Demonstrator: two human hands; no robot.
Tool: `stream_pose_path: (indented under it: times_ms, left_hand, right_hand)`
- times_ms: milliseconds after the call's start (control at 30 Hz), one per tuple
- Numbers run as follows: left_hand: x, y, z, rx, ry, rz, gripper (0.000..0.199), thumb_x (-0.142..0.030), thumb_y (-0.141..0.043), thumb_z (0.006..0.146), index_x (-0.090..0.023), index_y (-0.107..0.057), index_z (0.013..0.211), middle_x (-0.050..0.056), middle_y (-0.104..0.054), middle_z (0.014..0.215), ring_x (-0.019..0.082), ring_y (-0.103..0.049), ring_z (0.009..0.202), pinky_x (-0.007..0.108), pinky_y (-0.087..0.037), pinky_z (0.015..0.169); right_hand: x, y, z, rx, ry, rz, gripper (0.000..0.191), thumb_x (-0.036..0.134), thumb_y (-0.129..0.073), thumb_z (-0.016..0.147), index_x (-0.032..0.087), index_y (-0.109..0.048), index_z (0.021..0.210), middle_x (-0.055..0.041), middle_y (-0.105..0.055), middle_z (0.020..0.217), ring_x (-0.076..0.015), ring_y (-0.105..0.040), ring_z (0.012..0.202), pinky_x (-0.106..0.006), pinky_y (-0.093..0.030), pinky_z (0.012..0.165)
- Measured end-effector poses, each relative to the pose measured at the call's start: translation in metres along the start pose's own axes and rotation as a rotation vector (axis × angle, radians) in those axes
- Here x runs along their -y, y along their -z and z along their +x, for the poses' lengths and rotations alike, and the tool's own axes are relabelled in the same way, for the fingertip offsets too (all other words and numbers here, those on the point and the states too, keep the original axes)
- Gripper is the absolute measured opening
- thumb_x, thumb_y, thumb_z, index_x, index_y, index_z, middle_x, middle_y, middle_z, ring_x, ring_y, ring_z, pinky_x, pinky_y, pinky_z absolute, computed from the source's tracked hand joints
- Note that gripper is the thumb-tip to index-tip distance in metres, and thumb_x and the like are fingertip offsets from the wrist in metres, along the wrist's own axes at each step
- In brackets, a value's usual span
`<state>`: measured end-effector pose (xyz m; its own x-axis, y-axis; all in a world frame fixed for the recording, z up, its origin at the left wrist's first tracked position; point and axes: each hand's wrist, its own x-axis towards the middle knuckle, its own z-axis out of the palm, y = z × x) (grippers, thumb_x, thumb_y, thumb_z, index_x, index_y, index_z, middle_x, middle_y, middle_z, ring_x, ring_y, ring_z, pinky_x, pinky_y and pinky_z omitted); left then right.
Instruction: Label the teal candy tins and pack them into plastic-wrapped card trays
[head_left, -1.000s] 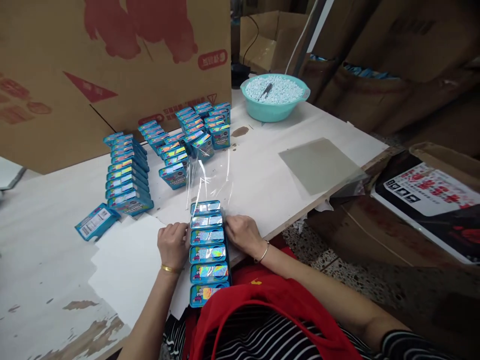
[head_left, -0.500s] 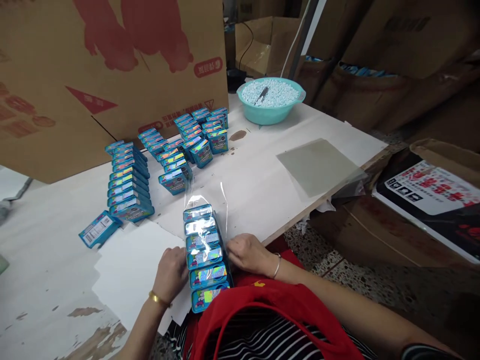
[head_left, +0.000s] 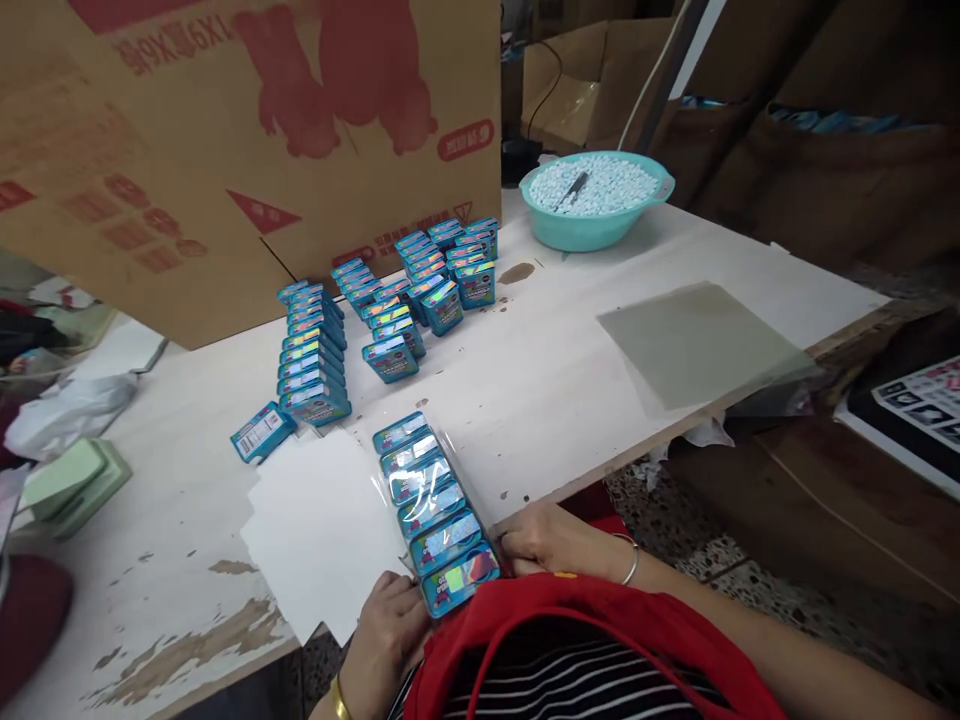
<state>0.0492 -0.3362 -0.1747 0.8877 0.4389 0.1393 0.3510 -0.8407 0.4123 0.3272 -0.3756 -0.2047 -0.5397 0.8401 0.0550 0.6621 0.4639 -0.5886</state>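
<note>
A row of several small blue candy boxes [head_left: 431,505] lies in clear, shiny plastic film at the front edge of the table, close to my body. My left hand [head_left: 390,620] is at the near left corner of this row, fingers curled against it. On the opposite side my right hand [head_left: 534,540] is closed at the near right edge, its fingertips partly hidden by the row. White card sheets [head_left: 319,540] lie in a fanned stack to the left of the row, close to my left hand.
More blue boxes [head_left: 315,345] stand in rows before a large carton [head_left: 375,190]; one box [head_left: 262,432] lies flat. A turquoise basin [head_left: 585,232] holds pale pellets and a dark tool. Clear film sheets [head_left: 697,340] lie at right, a green object [head_left: 82,485] at far left.
The view has swung left. The loose film standing past the row's far end now lies lower. My left hand has slid down to the near corner of the row.
</note>
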Motion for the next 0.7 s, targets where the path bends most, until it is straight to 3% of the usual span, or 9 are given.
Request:
stream_pose_path:
  times_ms: [100,167,300,400,533,600,700]
  left_hand:
    - [-0.009,0.006,-0.001,0.026,0.010,-0.025,0.031,-0.029,-0.034,0.095,-0.022,-0.054,0.074,0.001,-0.060,0.061,0.016,-0.051,0.060,0.033,-0.034,0.060]
    - [-0.012,0.016,0.011,0.045,0.015,-0.045,0.030,-0.028,-0.034,0.094,-0.022,-0.056,0.075,0.002,-0.063,0.065,0.016,-0.053,0.063,0.033,-0.034,0.060]
    - [-0.006,0.031,0.058,-0.041,0.077,0.020,0.032,-0.021,-0.037,0.090,-0.020,-0.052,0.061,0.002,-0.057,0.058,0.014,-0.049,0.058,0.030,-0.035,0.060]
    - [-0.004,0.021,0.086,-0.115,0.127,0.082,0.034,-0.019,-0.040,0.088,-0.020,-0.049,0.055,0.002,-0.052,0.054,0.014,-0.046,0.056,0.029,-0.035,0.059]
    - [-0.006,0.001,0.086,-0.080,0.140,0.009,0.026,-0.026,-0.050,0.087,-0.019,-0.057,0.063,0.001,-0.058,0.058,0.013,-0.051,0.058,0.028,-0.038,0.059]
    - [0.002,0.005,0.079,-0.174,0.223,-0.110,0.019,-0.030,-0.053,0.087,-0.019,-0.060,0.073,0.000,-0.060,0.063,0.012,-0.052,0.059,0.026,-0.041,0.060]
    - [0.034,0.030,0.084,-0.524,0.404,-0.158,0.019,-0.035,-0.053,0.087,-0.019,-0.062,0.086,0.003,-0.062,0.079,0.014,-0.055,0.072,0.027,-0.045,0.067]
  right_hand:
    - [-0.002,-0.004,-0.006,-0.005,0.062,0.066,0.022,0.011,-0.050,0.077,0.018,-0.057,0.058,0.0018,-0.056,0.054,-0.0106,-0.043,0.050,-0.026,-0.023,0.051]
    - [-0.004,-0.002,-0.005,-0.018,0.054,0.085,0.021,0.011,-0.050,0.076,0.018,-0.057,0.058,0.0023,-0.056,0.053,-0.0098,-0.042,0.049,-0.025,-0.022,0.051]
    - [-0.011,0.023,0.012,-0.183,-0.196,-0.046,0.019,0.016,-0.050,0.074,0.018,-0.057,0.057,-0.0007,-0.059,0.054,-0.0115,-0.047,0.050,-0.025,-0.023,0.051]
    - [-0.024,0.046,0.021,-0.236,-0.380,-0.171,0.022,0.018,-0.047,0.079,0.018,-0.058,0.059,-0.0032,-0.063,0.060,-0.0137,-0.052,0.056,-0.025,-0.027,0.054]
    - [-0.041,0.055,0.011,-0.286,-0.491,-0.144,0.011,0.023,-0.052,0.081,0.019,-0.060,0.075,-0.0017,-0.063,0.069,-0.0147,-0.054,0.064,-0.024,-0.031,0.058]
    - [-0.043,0.051,0.002,-0.437,-0.552,-0.052,0.013,0.030,-0.056,0.080,0.019,-0.057,0.088,0.0004,-0.059,0.071,-0.0145,-0.052,0.064,-0.024,-0.033,0.059]
    - [-0.031,0.040,-0.007,-0.649,-0.627,0.196,0.024,0.041,-0.050,0.086,0.019,-0.052,0.078,0.0031,-0.050,0.064,-0.0130,-0.047,0.060,-0.024,-0.035,0.058]
